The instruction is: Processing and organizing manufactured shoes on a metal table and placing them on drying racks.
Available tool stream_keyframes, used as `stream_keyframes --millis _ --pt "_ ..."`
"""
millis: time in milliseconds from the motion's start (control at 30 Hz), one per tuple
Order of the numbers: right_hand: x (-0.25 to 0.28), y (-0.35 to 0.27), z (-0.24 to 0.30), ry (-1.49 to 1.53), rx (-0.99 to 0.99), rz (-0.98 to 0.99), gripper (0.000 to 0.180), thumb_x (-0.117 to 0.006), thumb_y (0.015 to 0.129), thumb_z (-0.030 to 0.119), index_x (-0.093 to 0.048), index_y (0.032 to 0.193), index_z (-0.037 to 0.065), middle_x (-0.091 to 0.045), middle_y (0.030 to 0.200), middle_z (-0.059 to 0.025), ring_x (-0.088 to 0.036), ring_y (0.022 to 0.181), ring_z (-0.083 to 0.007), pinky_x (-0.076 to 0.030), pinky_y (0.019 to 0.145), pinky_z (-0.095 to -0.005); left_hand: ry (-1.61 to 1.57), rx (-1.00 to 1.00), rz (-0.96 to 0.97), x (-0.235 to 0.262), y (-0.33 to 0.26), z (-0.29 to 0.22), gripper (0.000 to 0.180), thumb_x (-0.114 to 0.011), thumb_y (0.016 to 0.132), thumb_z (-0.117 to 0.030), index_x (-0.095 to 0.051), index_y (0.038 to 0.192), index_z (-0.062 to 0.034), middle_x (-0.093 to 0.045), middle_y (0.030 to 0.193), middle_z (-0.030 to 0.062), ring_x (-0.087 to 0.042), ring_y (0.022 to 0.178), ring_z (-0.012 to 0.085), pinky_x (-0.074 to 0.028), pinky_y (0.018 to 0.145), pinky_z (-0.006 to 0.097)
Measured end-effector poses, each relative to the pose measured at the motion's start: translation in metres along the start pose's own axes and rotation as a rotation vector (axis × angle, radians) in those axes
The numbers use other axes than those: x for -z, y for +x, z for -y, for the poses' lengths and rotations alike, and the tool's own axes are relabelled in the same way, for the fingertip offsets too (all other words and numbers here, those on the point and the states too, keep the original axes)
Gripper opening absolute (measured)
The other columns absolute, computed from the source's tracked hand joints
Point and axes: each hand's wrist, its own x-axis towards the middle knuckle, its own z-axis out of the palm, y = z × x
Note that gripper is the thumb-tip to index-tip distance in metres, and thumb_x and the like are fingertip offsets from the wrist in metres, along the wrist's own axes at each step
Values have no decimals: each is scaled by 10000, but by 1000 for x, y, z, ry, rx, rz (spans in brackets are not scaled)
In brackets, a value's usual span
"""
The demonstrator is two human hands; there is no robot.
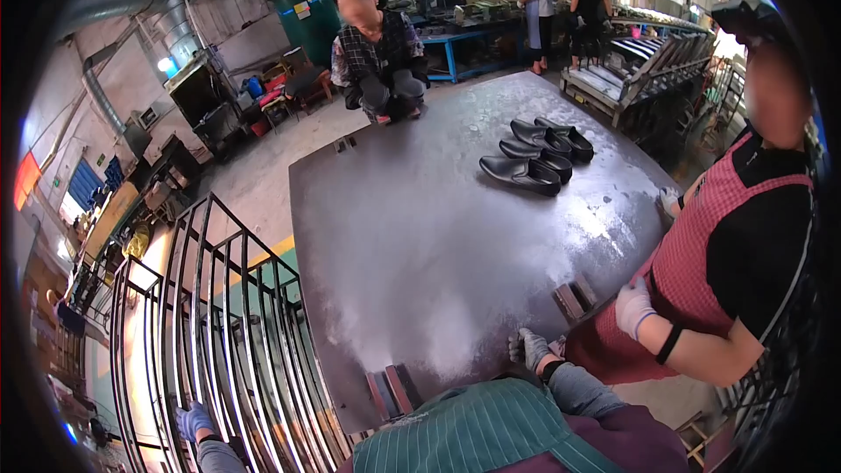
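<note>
My left hand point(193, 421), in a bluish glove, is closed around a bar of a black metal rack point(206, 315) at the left. My right hand point(531, 349), in a grey glove, rests at the near edge of a wide dark table point(394, 236), fingers apart and holding nothing I can see. Several black slip-on shoes point(521, 173) lie side by side on the table's far right part, beyond my reach. Dark strip-like brackets point(392, 391) sit at the near edge between my hands, and another bracket point(575, 296) lies just beyond my right hand.
A co-worker in a red checked apron point(692, 254) stands close on my right, gloved hands at the table. Across the table another person point(378, 52) holds two dark grey rounded pieces. Behind are a green tank point(307, 13), a slatted stand point(644, 70) and more people.
</note>
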Motion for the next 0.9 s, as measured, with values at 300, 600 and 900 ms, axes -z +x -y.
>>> stream_keyframes --millis 300,600,900 --pt "1 -5 4 167 -42 126 370 -415 940 379 -563 790 75 -512 572 -15 -456 439 -156 -404 441 -308 -877 -949 56 -94 -121 -103 560 -567 882 -55 -365 1402 0 -440 1391 178 -398 1310 253 -315 1087 326" --pt "28 -48 -39 120 51 -67 439 -459 929 499 -569 992 79 -577 790 -50 -546 670 -191 -472 630 -324 -1105 -443 1890 -58 -263 -342 783 -572 895 -494 -313 1411 34 -371 1430 218 -381 1313 329 -340 1070 430" --pt "97 -131 -188 582 7 -475 353 -407 923 460 -546 866 141 -455 662 -47 -457 596 -200 -404 594 -378 -1232 -439 1866 -46 -296 -594 664 -738 791 -415 -527 1266 -2 -624 1188 130 -625 1017 240 -501 889 375"
